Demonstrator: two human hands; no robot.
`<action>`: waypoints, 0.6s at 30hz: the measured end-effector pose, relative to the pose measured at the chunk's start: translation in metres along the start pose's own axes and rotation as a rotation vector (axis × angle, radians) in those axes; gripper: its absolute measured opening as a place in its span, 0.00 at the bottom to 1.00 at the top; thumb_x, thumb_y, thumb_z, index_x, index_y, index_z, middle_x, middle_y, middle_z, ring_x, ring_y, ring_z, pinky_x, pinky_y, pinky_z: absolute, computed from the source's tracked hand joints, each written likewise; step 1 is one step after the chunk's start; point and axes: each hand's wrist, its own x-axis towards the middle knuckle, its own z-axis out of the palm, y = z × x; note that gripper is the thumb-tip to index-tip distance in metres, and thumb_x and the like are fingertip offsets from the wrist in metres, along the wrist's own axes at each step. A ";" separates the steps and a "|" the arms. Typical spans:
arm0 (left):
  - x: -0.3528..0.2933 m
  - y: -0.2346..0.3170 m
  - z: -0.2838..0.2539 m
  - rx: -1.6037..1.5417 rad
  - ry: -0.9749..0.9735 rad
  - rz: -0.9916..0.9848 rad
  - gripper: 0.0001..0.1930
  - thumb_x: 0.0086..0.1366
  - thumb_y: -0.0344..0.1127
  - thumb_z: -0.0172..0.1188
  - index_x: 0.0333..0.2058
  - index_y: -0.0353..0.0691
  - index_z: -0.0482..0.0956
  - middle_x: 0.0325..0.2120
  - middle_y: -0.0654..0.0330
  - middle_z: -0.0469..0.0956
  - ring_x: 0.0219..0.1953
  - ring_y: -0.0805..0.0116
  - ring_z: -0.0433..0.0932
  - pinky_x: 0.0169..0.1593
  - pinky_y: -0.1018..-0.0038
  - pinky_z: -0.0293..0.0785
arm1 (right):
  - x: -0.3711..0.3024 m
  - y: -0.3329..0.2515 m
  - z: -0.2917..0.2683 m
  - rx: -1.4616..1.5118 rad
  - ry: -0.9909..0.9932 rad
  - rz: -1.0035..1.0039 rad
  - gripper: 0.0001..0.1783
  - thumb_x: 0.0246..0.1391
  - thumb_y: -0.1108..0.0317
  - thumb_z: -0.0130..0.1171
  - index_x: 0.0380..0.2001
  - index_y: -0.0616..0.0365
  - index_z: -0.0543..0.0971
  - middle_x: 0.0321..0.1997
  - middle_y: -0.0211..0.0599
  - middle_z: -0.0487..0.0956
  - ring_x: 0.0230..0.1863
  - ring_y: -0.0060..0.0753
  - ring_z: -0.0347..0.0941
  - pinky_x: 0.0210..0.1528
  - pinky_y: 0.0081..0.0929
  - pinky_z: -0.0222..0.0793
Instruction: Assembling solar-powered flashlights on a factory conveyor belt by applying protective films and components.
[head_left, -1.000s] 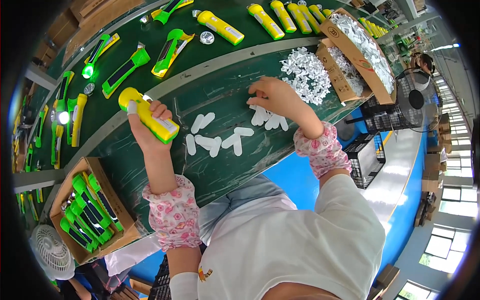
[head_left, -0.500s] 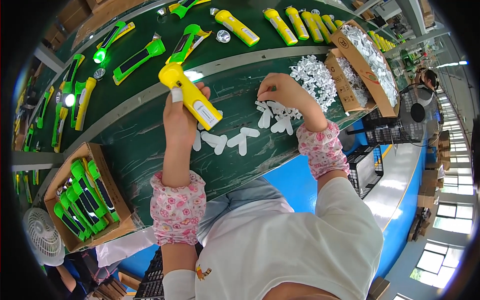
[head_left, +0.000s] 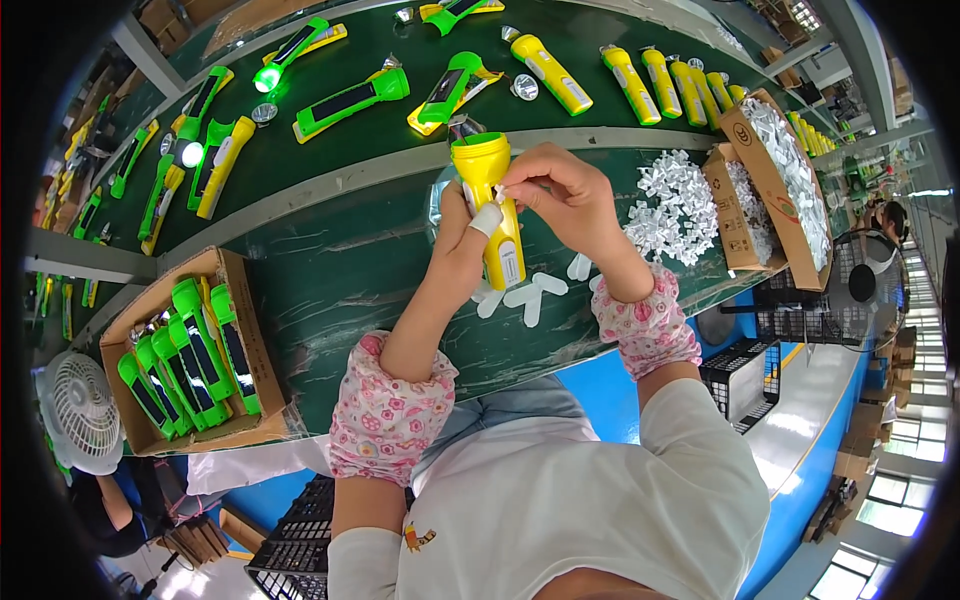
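My left hand (head_left: pixel 455 245) is wrapped around a yellow flashlight body (head_left: pixel 482 160), its wide head pointing away from me. A white wrap covers the left thumb. My right hand (head_left: pixel 568 200) pinches a small white piece (head_left: pixel 499 193) against the side of the flashlight, just below its head. The fingers partly hide that piece. A shiny part (head_left: pixel 463 127) shows at the flashlight's head; whether it is attached I cannot tell. Flat white rounded strips (head_left: pixel 533 297) lie on the green bench below the hands. Right of my right hand is a heap of small white pieces (head_left: pixel 672 215).
Cardboard boxes (head_left: pixel 735 205) of small white parts stand at the right. A carton (head_left: pixel 262 365) of green flashlights is at the left, beside a white fan (head_left: pixel 82 412). Beyond a metal rail (head_left: pixel 360 178), yellow and green flashlights (head_left: pixel 548 72) lie on a green surface.
The flashlight has moved right and turned more upright in my left hand. My right hand has come from the white strips to the flashlight, with a small white piece. The view has shifted.
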 end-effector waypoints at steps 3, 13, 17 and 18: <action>0.000 -0.003 0.002 0.124 0.031 0.072 0.23 0.73 0.41 0.42 0.60 0.34 0.53 0.49 0.52 0.67 0.46 0.67 0.75 0.48 0.71 0.74 | 0.000 0.003 0.003 -0.235 -0.018 -0.111 0.06 0.52 0.83 0.60 0.35 0.66 0.78 0.41 0.35 0.74 0.39 0.24 0.74 0.39 0.18 0.75; -0.004 0.024 0.010 0.140 0.085 -0.030 0.14 0.70 0.33 0.44 0.51 0.35 0.57 0.38 0.55 0.71 0.33 0.69 0.76 0.35 0.74 0.74 | -0.002 0.023 0.021 -0.131 0.146 0.007 0.28 0.52 0.74 0.64 0.54 0.58 0.64 0.48 0.35 0.72 0.45 0.25 0.71 0.39 0.20 0.70; 0.001 0.010 -0.002 0.168 0.102 -0.024 0.16 0.71 0.36 0.43 0.52 0.35 0.58 0.38 0.55 0.71 0.34 0.70 0.76 0.34 0.74 0.75 | 0.005 0.032 0.030 0.055 0.125 0.098 0.28 0.54 0.69 0.63 0.55 0.57 0.63 0.47 0.36 0.72 0.44 0.26 0.71 0.38 0.21 0.69; 0.002 0.014 0.000 0.037 0.136 -0.079 0.16 0.71 0.38 0.44 0.53 0.35 0.58 0.39 0.55 0.72 0.34 0.70 0.77 0.34 0.74 0.76 | 0.006 0.032 0.029 0.135 0.101 0.138 0.28 0.55 0.68 0.62 0.55 0.57 0.63 0.47 0.36 0.72 0.45 0.26 0.70 0.38 0.22 0.69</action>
